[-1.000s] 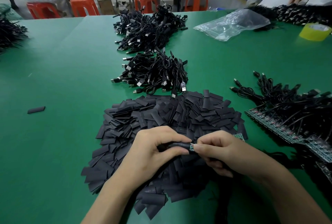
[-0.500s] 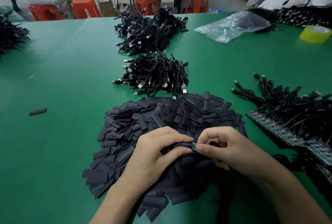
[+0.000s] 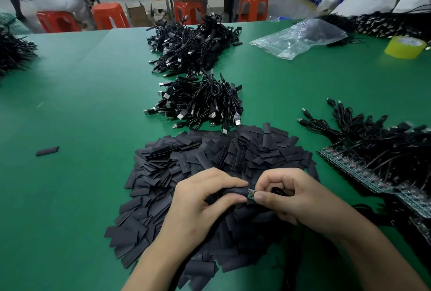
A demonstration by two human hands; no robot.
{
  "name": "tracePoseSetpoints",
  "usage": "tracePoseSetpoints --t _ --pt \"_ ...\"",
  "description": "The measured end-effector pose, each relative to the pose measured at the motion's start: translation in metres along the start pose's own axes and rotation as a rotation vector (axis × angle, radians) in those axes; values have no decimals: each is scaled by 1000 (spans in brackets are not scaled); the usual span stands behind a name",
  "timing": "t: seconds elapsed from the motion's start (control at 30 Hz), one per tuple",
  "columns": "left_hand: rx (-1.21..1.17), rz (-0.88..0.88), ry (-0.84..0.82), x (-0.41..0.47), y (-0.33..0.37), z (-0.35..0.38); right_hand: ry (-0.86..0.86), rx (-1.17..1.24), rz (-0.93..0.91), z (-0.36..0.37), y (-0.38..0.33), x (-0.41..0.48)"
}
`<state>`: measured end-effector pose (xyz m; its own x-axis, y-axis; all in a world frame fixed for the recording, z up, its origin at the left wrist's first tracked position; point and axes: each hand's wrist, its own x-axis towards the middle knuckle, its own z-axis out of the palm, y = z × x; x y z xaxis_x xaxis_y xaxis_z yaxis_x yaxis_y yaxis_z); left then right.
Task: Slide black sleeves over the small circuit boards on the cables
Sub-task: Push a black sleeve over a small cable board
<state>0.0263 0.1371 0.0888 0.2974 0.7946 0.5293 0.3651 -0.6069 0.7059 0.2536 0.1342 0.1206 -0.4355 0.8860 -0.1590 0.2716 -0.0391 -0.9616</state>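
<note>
Currently, both hands are working low over the heap of loose sleeves (image 3: pixel 210 157) on the green worktop (image 3: pixel 93 108). The left hand (image 3: pixel 205 199) is closing its grip on one black sleeve (image 3: pixel 233 191), pinching it between thumb and forefinger. The right hand (image 3: pixel 293 199) is closing its grip on the small circuit board (image 3: pixel 251 193), pinching the board's far end at the fingertips, with its cable (image 3: pixel 277 190) looping under the arched fingers.

The relation that matters is this. The sleeve's long axis is running left to right, in line with the board. Its open mouth is facing the right hand, and the board is lying immediately to the right of that mouth. Only a short green strip is showing between the sleeve's edge and the right thumb, so the board is judged partly entered. The remaining travel is along that one axis, the two hands closing toward each other. The left hand is the nearer to the sleeve and the right the nearer to the board.

Against the frame one second ago, the right fingers are arching higher, exposing the cable loop. The exposed strip of board is looking much the same as half a second ago. Both hands are sitting a little farther up the heap.
</note>
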Motion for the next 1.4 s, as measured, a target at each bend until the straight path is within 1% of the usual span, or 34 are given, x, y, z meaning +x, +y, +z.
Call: tracePoseSetpoints --t 0.1,0.27,0.43,0.6,0.8,1.07,1.2,1.3,1.4 --pt "-7 4 -4 0 0 -1 3 -9 4 1 0 0" --pt "-10 31 -79 -1 0 2 -2 -31 12 5 -1 1" --pt "66 33 -34 0 -3 -2 47 2 10 7 2 3" --pt "78 27 -38 0 -4 -6 52 34 -4 5 5 3" --pt "69 40 6 -2 -3 -3 100 -56 -53 7 5 3" --pt "79 67 -59 -2 -5 -1 122 -153 -43 9 6 3" --pt "53 46 -30 -2 -5 -2 129 -138 -39 9 4 3" --pt "0 -10 34 -2 -5 -2 198 -99 -78 10 1 2" --pt "-9 -44 68 -1 -5 -2 301 -203 -142 15 -1 1"
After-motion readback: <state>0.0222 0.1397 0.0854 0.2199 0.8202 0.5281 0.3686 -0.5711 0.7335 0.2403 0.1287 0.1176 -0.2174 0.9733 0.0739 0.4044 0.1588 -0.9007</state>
